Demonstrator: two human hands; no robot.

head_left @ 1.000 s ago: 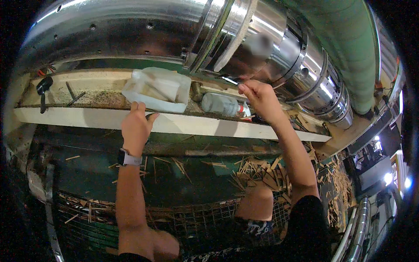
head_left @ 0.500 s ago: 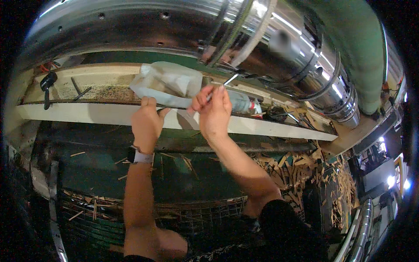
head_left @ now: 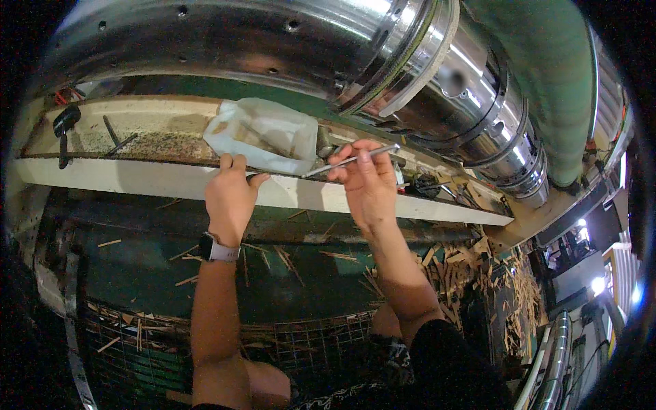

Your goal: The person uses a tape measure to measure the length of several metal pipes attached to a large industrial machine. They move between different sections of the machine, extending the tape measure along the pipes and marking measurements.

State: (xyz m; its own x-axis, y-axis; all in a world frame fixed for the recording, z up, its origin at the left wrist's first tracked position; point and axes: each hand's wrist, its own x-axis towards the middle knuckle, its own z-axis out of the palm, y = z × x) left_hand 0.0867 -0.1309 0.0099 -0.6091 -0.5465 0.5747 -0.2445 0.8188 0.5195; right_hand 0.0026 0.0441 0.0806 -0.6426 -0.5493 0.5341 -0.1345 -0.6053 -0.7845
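My left hand (head_left: 231,198), with a watch on its wrist, lies on the cream rail (head_left: 123,174) along the front of a long trough. Its fingers are bent over the rail's far edge; the fingertips are partly hidden. Just beyond stands a whitish, cut-open plastic container (head_left: 301,152), with something thin lying inside. In my right hand (head_left: 372,184) is a thin silver metal rod (head_left: 352,160), slanting up to the right, with a slightly wider right end. Thumb and fingers pinch it above the rail, right of the container.
A large shiny metal cylinder (head_left: 225,41) with ringed collars spans the back. A thick green hose (head_left: 547,89) hangs at right. Black-handled tool (head_left: 66,123) and dark hex keys (head_left: 117,140) lie in the trough. Cardboard scraps (head_left: 444,273) litter the area below right.
My right hand has moved right and turned palm up, so the rod now lies flatter across its fingers. My left hand stays at the rail. The view has shifted slightly.
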